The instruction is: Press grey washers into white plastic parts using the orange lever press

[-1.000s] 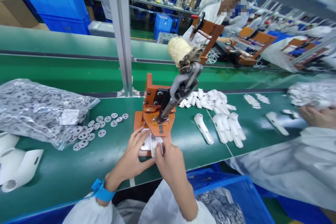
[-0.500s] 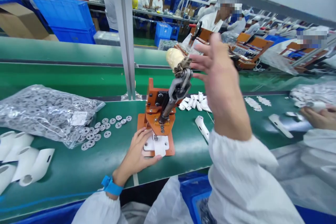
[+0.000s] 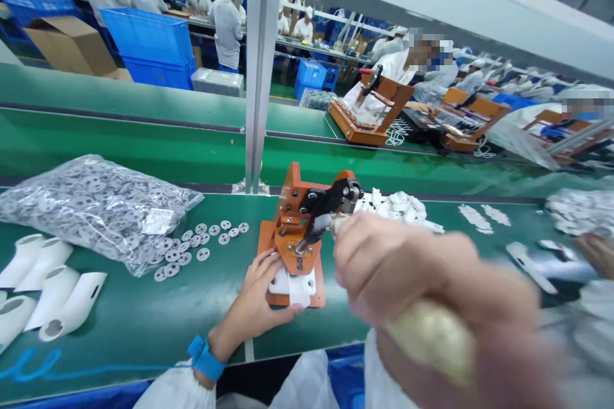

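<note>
An orange toggle press (image 3: pixel 298 246) stands on the green bench (image 3: pixel 211 303), its plunger over a white plastic part (image 3: pixel 300 291) seated on a small white fixture. My left hand (image 3: pixel 259 294) rests at the press base, fingers along its left side and thumb against the front of the white part. Closed round the padded lever handle (image 3: pixel 432 335), my right hand (image 3: pixel 407 262) is blurred and close to the camera. The lever is swung down toward me. The head of the press hides much of the white part's rear.
Left lie a bag of grey discs (image 3: pixel 96 204), loose discs (image 3: pixel 203 254) and curved white shells (image 3: pixel 77 307). White pieces (image 3: pixel 398 206) are heaped behind the press. A co-worker's hand (image 3: pixel 595 262) is at the far right. A metal post (image 3: pixel 259 77) rises behind the bench.
My right hand, open beside the raised handle before, has closed on it and pulled the lever down toward me. The press head has lowered over the white part. My left hand stays in place.
</note>
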Demonstrator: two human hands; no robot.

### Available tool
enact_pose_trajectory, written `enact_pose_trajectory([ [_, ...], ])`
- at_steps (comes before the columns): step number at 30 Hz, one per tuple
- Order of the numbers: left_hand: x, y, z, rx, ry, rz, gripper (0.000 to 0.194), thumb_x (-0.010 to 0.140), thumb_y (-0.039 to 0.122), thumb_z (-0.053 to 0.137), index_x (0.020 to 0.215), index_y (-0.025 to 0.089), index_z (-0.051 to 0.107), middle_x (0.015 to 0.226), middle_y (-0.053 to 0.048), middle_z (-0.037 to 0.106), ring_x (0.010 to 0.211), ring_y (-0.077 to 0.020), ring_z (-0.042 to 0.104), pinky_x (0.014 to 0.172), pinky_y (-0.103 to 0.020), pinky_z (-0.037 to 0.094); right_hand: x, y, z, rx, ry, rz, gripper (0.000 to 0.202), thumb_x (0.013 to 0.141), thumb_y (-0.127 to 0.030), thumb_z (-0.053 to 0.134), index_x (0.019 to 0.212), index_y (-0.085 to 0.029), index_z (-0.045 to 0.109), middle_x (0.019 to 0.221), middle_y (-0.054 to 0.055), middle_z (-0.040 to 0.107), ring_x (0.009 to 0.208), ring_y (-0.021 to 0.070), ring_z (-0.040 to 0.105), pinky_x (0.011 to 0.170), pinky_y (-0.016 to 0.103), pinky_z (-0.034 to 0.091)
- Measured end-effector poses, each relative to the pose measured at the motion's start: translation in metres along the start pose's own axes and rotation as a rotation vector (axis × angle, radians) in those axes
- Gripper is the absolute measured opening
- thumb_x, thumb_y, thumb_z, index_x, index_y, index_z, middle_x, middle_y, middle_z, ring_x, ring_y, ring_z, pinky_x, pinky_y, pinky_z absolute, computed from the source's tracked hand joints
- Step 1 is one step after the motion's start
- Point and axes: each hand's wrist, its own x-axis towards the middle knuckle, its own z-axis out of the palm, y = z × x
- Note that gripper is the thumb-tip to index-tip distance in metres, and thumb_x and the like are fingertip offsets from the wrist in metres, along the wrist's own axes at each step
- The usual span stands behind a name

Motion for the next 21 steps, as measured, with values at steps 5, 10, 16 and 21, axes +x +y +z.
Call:
enact_pose_trajectory([
  [5, -0.003, 0.002, 0.001, 0.008, 0.020, -0.016, 0.074, 0.077, 0.044, 0.079, 0.143, 0.024, 0.051, 0.149, -0.013, 0.052, 0.145, -0.0392, 0.038, 0.120, -0.060, 0.038, -0.031, 0.062, 0.029, 0.054, 0.254, -0.412, 0.057, 0.100, -0.035, 0.042, 0.045, -0.021, 0.037, 0.036, -0.004, 0.040, 0.035, 0.0113, 0.045, 0.049, 0.032, 0.044],
  [10, -0.006, -0.001, 0.001, 0.049, 0.057, 0.000, 0.073, 0.078, 0.049, 0.077, 0.143, 0.028, 0.053, 0.148, -0.010, 0.055, 0.143, -0.0379, 0.044, 0.118, -0.055, 0.044, -0.044, 0.079, 0.037, 0.042, 0.282, -0.468, 0.042, 0.093, -0.033, 0.048, 0.053, -0.022, 0.046, 0.044, -0.002, 0.045, 0.042, 0.0138, 0.048, 0.056, 0.036, 0.047],
  [16, -0.003, 0.004, 0.000, 0.031, 0.027, -0.021, 0.104, 0.056, 0.064, 0.090, 0.146, 0.029, 0.050, 0.151, -0.012, 0.052, 0.145, -0.0424, 0.040, 0.115, -0.060, 0.046, 0.012, 0.010, -0.005, 0.200, 0.153, -0.021, 0.048, 0.098, -0.040, 0.046, 0.054, -0.023, 0.056, 0.044, 0.000, 0.052, 0.042, 0.0157, 0.055, 0.045, 0.030, 0.046],
  [21, 0.004, 0.010, 0.009, 0.071, 0.067, 0.003, 0.063, 0.084, 0.025, 0.069, 0.144, 0.025, 0.048, 0.150, -0.009, 0.053, 0.146, -0.0321, 0.039, 0.120, -0.057, 0.038, 0.123, 0.034, -0.001, 0.144, 0.004, 0.217, 0.031, 0.096, -0.036, 0.050, 0.072, -0.019, 0.057, 0.050, -0.005, 0.054, 0.039, 0.0086, 0.051, 0.043, 0.020, 0.042],
])
